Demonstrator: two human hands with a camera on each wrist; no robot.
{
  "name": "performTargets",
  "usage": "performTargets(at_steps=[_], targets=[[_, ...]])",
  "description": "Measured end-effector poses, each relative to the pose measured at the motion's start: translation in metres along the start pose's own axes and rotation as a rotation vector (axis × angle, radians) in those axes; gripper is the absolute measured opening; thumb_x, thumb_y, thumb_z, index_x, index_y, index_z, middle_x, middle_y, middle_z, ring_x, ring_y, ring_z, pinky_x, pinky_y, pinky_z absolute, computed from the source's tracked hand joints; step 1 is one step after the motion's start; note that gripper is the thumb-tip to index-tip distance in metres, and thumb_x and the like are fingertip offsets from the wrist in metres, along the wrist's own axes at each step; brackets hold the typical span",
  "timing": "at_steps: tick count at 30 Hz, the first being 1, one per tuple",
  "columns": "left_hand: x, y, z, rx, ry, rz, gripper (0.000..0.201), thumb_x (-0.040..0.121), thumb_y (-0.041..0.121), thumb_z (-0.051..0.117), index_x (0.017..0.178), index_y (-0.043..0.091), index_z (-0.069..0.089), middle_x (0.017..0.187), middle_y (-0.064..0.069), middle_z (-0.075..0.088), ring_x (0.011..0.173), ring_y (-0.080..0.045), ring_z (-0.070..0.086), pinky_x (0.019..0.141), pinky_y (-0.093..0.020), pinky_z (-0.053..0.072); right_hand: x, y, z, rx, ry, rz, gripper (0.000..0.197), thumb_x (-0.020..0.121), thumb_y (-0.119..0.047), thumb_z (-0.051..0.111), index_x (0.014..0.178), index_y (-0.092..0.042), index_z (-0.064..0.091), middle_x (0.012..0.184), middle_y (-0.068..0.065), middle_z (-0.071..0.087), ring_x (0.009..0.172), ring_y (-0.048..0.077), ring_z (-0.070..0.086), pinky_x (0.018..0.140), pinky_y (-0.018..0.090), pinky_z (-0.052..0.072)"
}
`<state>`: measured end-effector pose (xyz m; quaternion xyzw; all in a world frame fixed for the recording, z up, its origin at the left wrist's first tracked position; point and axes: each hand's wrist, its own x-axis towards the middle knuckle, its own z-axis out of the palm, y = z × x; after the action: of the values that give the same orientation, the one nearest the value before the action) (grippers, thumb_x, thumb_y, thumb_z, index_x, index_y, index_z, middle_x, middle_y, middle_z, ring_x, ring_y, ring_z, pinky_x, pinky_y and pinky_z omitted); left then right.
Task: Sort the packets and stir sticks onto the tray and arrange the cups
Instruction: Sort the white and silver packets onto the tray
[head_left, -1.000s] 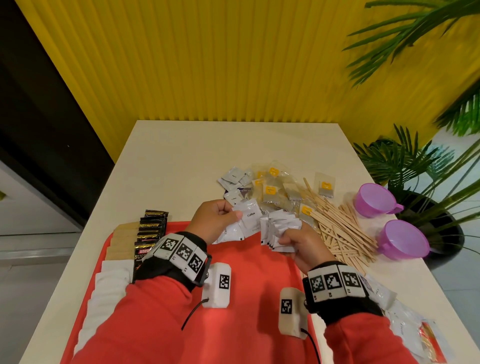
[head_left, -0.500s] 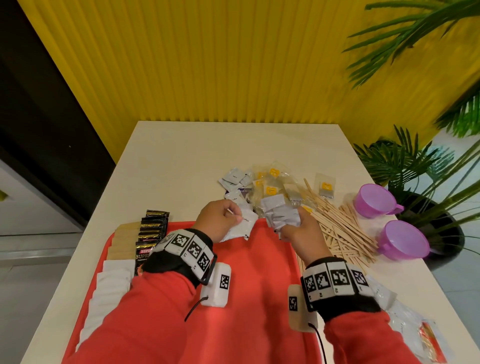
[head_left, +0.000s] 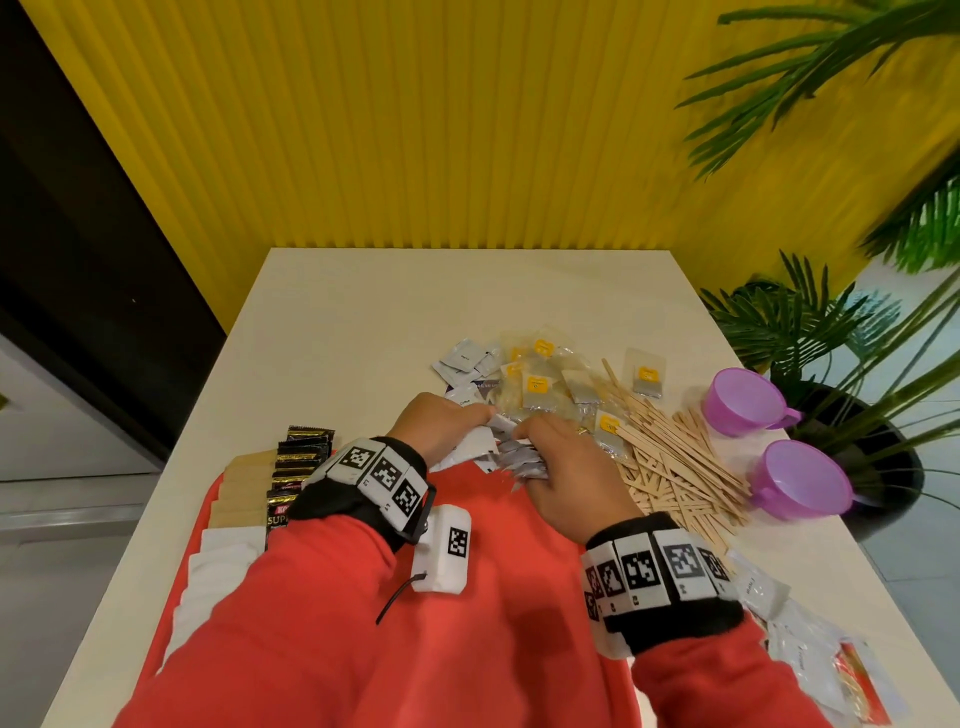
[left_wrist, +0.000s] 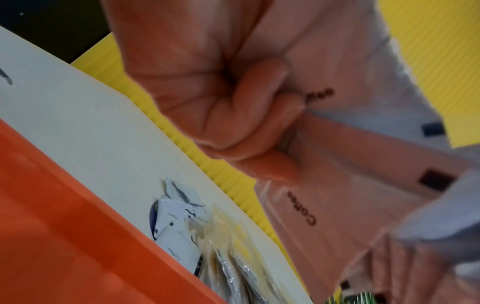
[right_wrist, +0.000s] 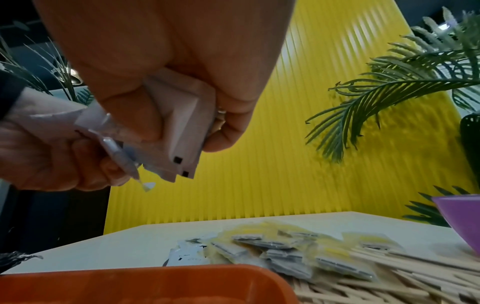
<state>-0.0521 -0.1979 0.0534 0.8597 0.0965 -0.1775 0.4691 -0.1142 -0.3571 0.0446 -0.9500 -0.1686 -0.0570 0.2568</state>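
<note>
Both hands meet over the far edge of the red tray (head_left: 498, 525). My left hand (head_left: 441, 431) grips a few white coffee packets (left_wrist: 345, 115) between thumb and curled fingers. My right hand (head_left: 561, 467) clutches a fanned stack of white coffee packets (right_wrist: 182, 131), which touches the left hand's bundle. More white packets (head_left: 462, 358) and clear tea bags with yellow tags (head_left: 540, 384) lie on the table beyond the hands. A heap of wooden stir sticks (head_left: 675, 457) lies to the right. Two purple cups (head_left: 743, 400) (head_left: 795, 483) stand past the sticks.
Black sachets (head_left: 296, 462), brown packets (head_left: 239, 493) and white packets (head_left: 218, 571) sit in rows along the tray's left side. Loose packets (head_left: 810, 654) lie at the table's near right corner. A potted palm (head_left: 831, 332) stands beside the cream table (head_left: 363, 312).
My hands have come together over the tray's far edge; the right hand's stack moved left to meet the left hand's packets. Both hands kept their packets.
</note>
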Motion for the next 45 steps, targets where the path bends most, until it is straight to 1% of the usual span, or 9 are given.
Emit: performTargets(at_steps=[4, 11, 18, 23, 27, 29, 36, 41, 45], targets=[[-0.001, 0.001, -0.001, 0.114, -0.055, -0.013, 0.055, 0.084, 0.061, 0.049, 0.065, 0.010, 0.051, 0.063, -0.002, 0.050, 0.057, -0.012, 0.045, 0.053, -0.025, 0.031, 0.000, -0.003, 0.000, -0.094, -0.028, -0.087, 0.032, 0.066, -0.018, 0.054, 0.097, -0.012, 0.060, 0.095, 0.005, 0.063, 0.080, 0.033, 0.057, 0.059, 0.033, 0.042], [-0.004, 0.004, -0.004, 0.139, -0.072, -0.062, 0.058, 0.084, 0.062, 0.048, 0.056, 0.012, 0.040, 0.056, -0.002, 0.038, 0.052, -0.015, 0.036, 0.052, -0.027, 0.026, -0.001, -0.003, 0.001, -0.251, -0.015, -0.150, 0.031, 0.060, -0.019, 0.050, 0.091, -0.019, 0.056, 0.087, -0.002, 0.063, 0.069, 0.026, 0.059, 0.046, 0.027, 0.043], [-0.002, 0.001, -0.005, 0.045, -0.112, -0.036, 0.038, 0.079, 0.016, 0.065, 0.051, 0.015, 0.039, 0.054, 0.000, 0.038, 0.049, -0.013, 0.035, 0.050, -0.025, 0.025, -0.006, 0.001, 0.005, -0.202, -0.021, -0.105, 0.032, 0.064, -0.024, 0.041, 0.094, -0.022, 0.050, 0.092, -0.001, 0.065, 0.074, 0.027, 0.062, 0.055, 0.029, 0.049], [-0.004, -0.004, -0.006, 0.041, -0.091, 0.059, 0.045, 0.079, 0.013, 0.068, 0.047, 0.016, 0.036, 0.038, 0.009, 0.031, 0.040, -0.009, 0.029, 0.040, -0.017, 0.023, -0.007, 0.002, 0.004, 0.278, 0.007, 0.120, 0.035, 0.068, -0.024, 0.046, 0.098, -0.012, 0.060, 0.091, -0.007, 0.061, 0.084, 0.018, 0.058, 0.067, 0.029, 0.043], [-0.005, -0.016, -0.008, -0.028, -0.048, 0.179, 0.047, 0.081, 0.009, 0.069, 0.041, 0.019, 0.046, 0.028, 0.011, 0.032, 0.028, -0.003, 0.030, 0.035, -0.009, 0.024, 0.001, 0.007, -0.016, 0.943, -0.005, 0.511, 0.041, 0.044, -0.001, 0.048, 0.082, -0.003, 0.062, 0.059, -0.008, 0.058, 0.053, 0.007, 0.052, 0.044, 0.014, 0.040], [-0.007, -0.017, -0.008, -0.021, -0.057, 0.214, 0.028, 0.082, 0.011, 0.070, 0.055, 0.012, 0.060, 0.030, 0.014, 0.040, 0.030, 0.000, 0.036, 0.037, -0.006, 0.026, 0.002, 0.012, -0.024, 0.962, 0.015, 0.526, 0.030, 0.040, 0.001, 0.045, 0.066, -0.005, 0.057, 0.048, -0.011, 0.052, 0.045, 0.004, 0.045, 0.043, 0.013, 0.035], [-0.012, -0.009, 0.002, 0.079, -0.107, 0.374, 0.013, 0.080, 0.013, 0.071, 0.075, 0.001, 0.073, 0.054, 0.013, 0.055, 0.043, 0.008, 0.046, 0.050, -0.009, 0.035, 0.008, 0.008, -0.013, 0.811, -0.150, 0.545, 0.028, 0.042, -0.005, 0.049, 0.067, -0.014, 0.057, 0.052, -0.009, 0.054, 0.054, 0.009, 0.048, 0.052, 0.020, 0.038], [-0.012, -0.006, 0.004, 0.086, -0.114, 0.403, 0.011, 0.080, 0.011, 0.070, 0.076, 0.002, 0.071, 0.063, 0.014, 0.058, 0.060, 0.000, 0.051, 0.067, -0.021, 0.042, 0.007, 0.008, -0.006, 0.789, -0.164, 0.556, 0.031, 0.041, -0.007, 0.050, 0.070, -0.017, 0.055, 0.062, -0.002, 0.054, 0.061, 0.014, 0.049, 0.055, 0.023, 0.038], [-0.010, -0.011, 0.010, 0.064, -0.092, 0.405, 0.008, 0.079, 0.012, 0.072, 0.075, 0.005, 0.072, 0.065, 0.016, 0.059, 0.054, 0.009, 0.051, 0.063, -0.014, 0.041, 0.006, 0.007, -0.008, 0.826, -0.131, 0.574, 0.028, 0.041, -0.006, 0.048, 0.067, -0.016, 0.053, 0.059, -0.002, 0.051, 0.054, 0.011, 0.046, 0.045, 0.017, 0.036]])
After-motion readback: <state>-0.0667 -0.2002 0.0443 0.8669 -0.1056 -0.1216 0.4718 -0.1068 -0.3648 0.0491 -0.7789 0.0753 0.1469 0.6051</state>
